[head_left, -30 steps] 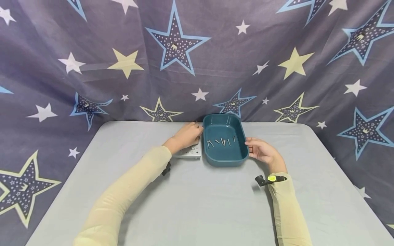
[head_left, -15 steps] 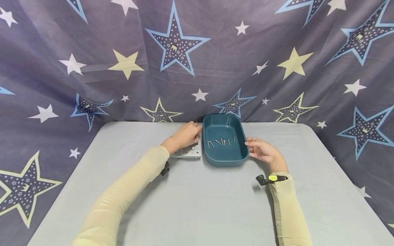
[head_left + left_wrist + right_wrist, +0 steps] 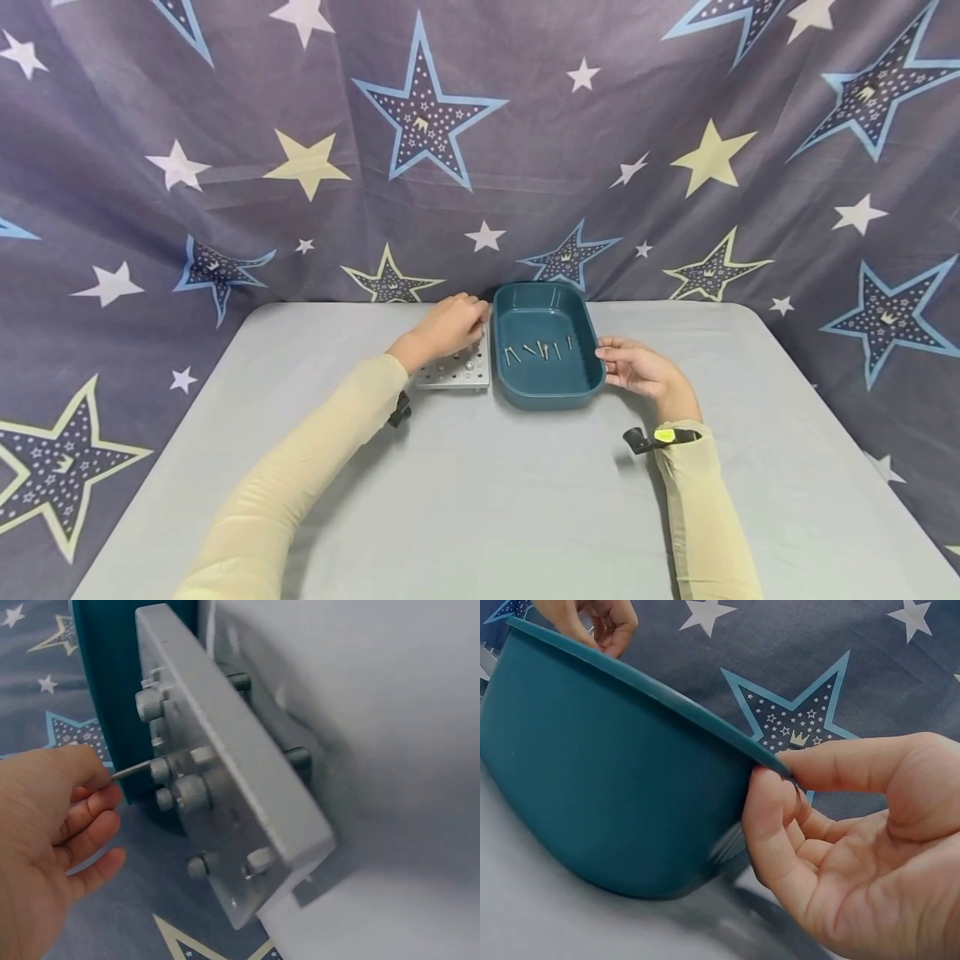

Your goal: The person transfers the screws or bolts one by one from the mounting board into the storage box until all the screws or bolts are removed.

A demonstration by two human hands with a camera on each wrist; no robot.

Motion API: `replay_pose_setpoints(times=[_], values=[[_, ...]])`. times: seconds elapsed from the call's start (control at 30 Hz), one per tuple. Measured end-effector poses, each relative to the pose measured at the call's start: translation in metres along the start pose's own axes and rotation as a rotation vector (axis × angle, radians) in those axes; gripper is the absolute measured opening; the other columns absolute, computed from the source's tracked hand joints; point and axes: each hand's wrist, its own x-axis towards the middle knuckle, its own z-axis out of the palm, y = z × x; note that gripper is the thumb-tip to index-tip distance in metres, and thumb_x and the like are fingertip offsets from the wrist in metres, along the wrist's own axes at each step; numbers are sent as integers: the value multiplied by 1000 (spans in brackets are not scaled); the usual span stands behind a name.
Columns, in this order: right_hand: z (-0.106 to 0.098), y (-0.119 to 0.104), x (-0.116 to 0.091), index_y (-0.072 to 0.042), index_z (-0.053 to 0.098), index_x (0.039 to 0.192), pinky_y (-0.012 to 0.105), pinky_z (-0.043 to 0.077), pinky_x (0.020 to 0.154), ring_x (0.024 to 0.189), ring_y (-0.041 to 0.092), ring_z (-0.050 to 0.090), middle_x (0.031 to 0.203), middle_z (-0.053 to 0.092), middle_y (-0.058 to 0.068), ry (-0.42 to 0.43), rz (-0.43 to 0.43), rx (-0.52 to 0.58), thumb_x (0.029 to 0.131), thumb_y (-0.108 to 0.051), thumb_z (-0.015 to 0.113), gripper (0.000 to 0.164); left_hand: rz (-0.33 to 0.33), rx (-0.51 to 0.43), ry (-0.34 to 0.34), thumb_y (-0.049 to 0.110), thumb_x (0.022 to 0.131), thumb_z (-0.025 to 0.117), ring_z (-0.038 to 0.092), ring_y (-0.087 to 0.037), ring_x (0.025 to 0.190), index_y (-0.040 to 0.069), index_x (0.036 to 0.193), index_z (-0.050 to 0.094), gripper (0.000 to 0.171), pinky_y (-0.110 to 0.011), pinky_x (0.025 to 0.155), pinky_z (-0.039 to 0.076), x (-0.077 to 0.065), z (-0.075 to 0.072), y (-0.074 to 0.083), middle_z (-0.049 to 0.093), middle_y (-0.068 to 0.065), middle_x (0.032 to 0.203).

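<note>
My left hand (image 3: 450,325) is over a silver metal plate (image 3: 476,353) that has holes and knurled screw heads on its face. In the left wrist view, thumb and forefinger pinch a thin metal rod (image 3: 131,772), whose far end meets one of the small screw heads (image 3: 159,771). The rod's near end is hidden in the fingers. On the other side, my right hand (image 3: 637,368) grips the rim of a teal tray (image 3: 551,402), its thumb and forefinger pinching the edge in the right wrist view. Several thin metal pins (image 3: 557,351) lie scattered on the tray floor.
The tray stands close beside the plate's right edge, near the back of the grey-covered table (image 3: 480,492). A star-patterned curtain (image 3: 630,100) hangs right behind. Dark pegs (image 3: 298,761) stick out from the plate's underside.
The left hand has drawn slightly left, away from the tray, uncovering a little more of the plate. My right hand keeps its hold on the tray rim.
</note>
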Motion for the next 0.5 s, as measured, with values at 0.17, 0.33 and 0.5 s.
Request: replay_pose_setpoints(times=[0.17,0.33,0.5], values=[[0,-1,1,-3,47,114,22,56,69,75,7,66,87,66,-2,11,-2,-11,106,4,34,17,-22,2,-24,1,93,62,63,-26,88,7,99,66,9,-40,82,54,1,-6,-2,70,-8,92],[1,0,1,-4,47,114,22,55,69,76,7,65,87,66,-2,15,2,-19,106,3,36,16,-38,-1,-52,0,92,63,63,-26,92,8,101,66,12,-40,86,53,2,-10,-2,70,-7,96],[1,0,1,-3,47,115,22,56,70,77,8,65,88,66,-2,17,4,-11,105,4,35,17,-35,9,-78,3,95,64,61,-25,91,9,100,65,8,-40,86,53,3,-18,2,69,-6,95]])
